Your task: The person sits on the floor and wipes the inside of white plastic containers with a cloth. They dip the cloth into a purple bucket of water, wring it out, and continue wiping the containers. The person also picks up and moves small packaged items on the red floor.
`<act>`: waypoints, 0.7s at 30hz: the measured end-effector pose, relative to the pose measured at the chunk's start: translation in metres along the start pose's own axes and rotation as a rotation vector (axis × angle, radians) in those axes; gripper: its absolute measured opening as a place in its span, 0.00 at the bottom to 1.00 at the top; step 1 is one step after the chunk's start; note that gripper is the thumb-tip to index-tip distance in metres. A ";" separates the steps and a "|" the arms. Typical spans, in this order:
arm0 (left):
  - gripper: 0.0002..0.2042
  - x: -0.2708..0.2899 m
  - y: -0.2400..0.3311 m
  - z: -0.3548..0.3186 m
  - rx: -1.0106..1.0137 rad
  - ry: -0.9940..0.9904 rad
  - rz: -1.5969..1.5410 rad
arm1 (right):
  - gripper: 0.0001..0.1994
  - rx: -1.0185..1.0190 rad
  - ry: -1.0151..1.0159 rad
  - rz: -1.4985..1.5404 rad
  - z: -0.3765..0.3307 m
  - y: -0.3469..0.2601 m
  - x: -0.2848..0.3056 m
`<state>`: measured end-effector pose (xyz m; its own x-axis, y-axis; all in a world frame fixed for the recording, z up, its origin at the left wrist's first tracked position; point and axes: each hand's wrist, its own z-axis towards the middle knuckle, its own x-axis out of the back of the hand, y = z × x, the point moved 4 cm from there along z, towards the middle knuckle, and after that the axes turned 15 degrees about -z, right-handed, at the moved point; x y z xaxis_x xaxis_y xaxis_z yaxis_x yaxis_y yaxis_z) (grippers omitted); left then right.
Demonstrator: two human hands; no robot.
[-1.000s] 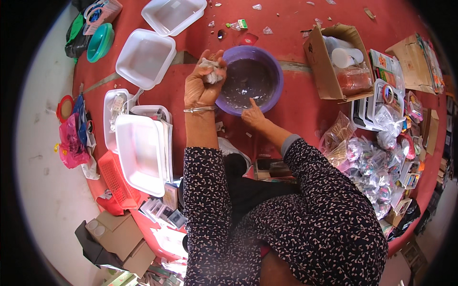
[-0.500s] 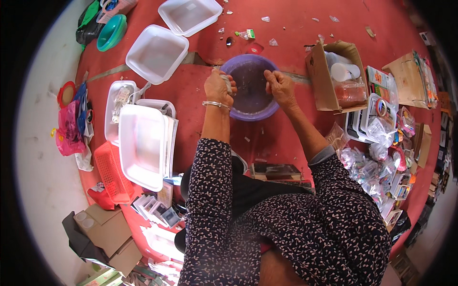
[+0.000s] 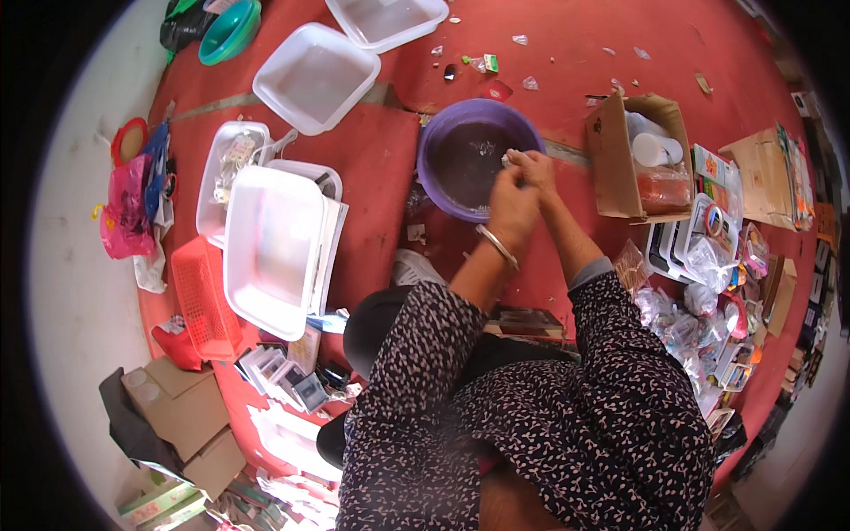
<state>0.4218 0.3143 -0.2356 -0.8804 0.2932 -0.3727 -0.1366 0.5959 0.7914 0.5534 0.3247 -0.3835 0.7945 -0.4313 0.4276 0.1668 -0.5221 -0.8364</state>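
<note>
1. Cluttered indoor storeroom look; home or shop, can't tell.
2. Red floor (image 3: 376, 217), white wall (image 3: 80, 292).
3. Goods kept at floor level: white tubs (image 3: 316, 80), cardboard box (image 3: 613, 168), red basket (image 3: 202, 301), bagged small items (image 3: 683, 329).
4. Purple basin (image 3: 478, 109) also there, loose scraps (image 3: 530, 83) scattered beyond.

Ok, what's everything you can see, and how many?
Basin: 1, purple, middle
Lump: 1, whitish, gripped over basin, mostly hidden
Tubs: at least 4, white, left side
Bowls: at least 2, green, top left
Bag: 1, pink, far left
Basket: 1, red, left
Cardboard box: 1, brown, right of basin
Packets: many, clear, right
Scraps: several, mixed colours, top
Floor: 1, red, underneath
Bracelet: 1, silvery, left wrist
Sleeves: 2, dark patterned, bottom
Left hand: 1, bare, by basin
Right hand: 1, bare, against left
</note>
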 end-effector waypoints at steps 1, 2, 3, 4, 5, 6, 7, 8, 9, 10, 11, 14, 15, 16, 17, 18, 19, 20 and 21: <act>0.20 -0.001 -0.018 -0.005 -0.026 0.001 0.077 | 0.17 0.086 0.041 -0.234 0.000 -0.004 0.000; 0.21 -0.006 -0.024 -0.016 -0.045 0.035 0.112 | 0.14 0.130 0.078 -0.388 0.005 -0.001 -0.005; 0.21 -0.010 -0.028 -0.026 -0.064 0.069 0.146 | 0.13 0.179 0.114 -0.542 0.011 0.002 -0.012; 0.21 -0.013 -0.028 -0.030 -0.088 0.103 0.183 | 0.15 0.235 0.151 -0.691 0.015 0.005 -0.021; 0.21 -0.013 -0.026 -0.029 -0.152 0.147 0.219 | 0.16 0.153 0.121 -0.653 0.017 0.017 -0.026; 0.21 -0.014 -0.024 -0.028 -0.216 0.190 0.256 | 0.18 0.069 0.093 -0.617 0.017 0.030 -0.029; 0.21 -0.011 -0.021 -0.026 -0.282 0.243 0.296 | 0.19 0.037 0.057 -0.626 0.018 0.038 -0.036; 0.21 -0.007 -0.020 -0.022 -0.277 0.269 0.259 | 0.19 0.037 -0.004 -0.692 0.016 0.042 -0.046; 0.22 -0.002 -0.019 -0.018 -0.272 0.293 0.221 | 0.19 0.057 -0.076 -0.790 0.014 0.046 -0.055; 0.22 -0.001 -0.017 -0.015 -0.268 0.300 0.185 | 0.20 0.076 -0.138 -0.883 0.013 0.047 -0.058; 0.22 -0.002 -0.015 -0.013 -0.277 0.313 0.179 | 0.21 0.105 -0.217 -0.990 0.013 0.048 -0.061; 0.22 -0.006 -0.009 -0.011 -0.329 0.357 0.212 | 0.23 0.187 -0.517 -1.260 0.015 0.052 -0.064; 0.22 -0.006 -0.011 -0.011 -0.265 0.331 0.160 | 0.23 0.228 -0.597 -1.308 0.015 0.052 -0.072; 0.21 -0.008 -0.013 -0.011 -0.200 0.302 0.110 | 0.24 0.247 -0.579 -1.294 0.015 0.051 -0.073; 0.21 -0.015 -0.014 -0.011 -0.131 0.249 0.069 | 0.25 0.239 -0.528 -1.268 0.016 0.055 -0.065; 0.21 -0.024 -0.014 -0.011 -0.079 0.215 -0.015 | 0.24 0.259 -0.441 -1.205 0.014 0.061 -0.062; 0.21 -0.025 -0.014 -0.012 -0.030 0.220 -0.104 | 0.23 0.310 -0.388 -1.145 0.007 0.061 -0.071; 0.21 -0.026 -0.010 -0.013 -0.081 0.262 -0.062 | 0.22 0.356 -0.327 -1.085 0.001 0.063 -0.076; 0.21 -0.026 -0.012 -0.010 -0.092 0.270 -0.096 | 0.22 0.370 -0.305 -1.076 0.000 0.066 -0.079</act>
<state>0.4413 0.2922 -0.2304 -0.9487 0.0218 -0.3154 -0.2548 0.5377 0.8037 0.5010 0.3245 -0.4723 0.2400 0.3212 0.9161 0.9560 -0.2424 -0.1655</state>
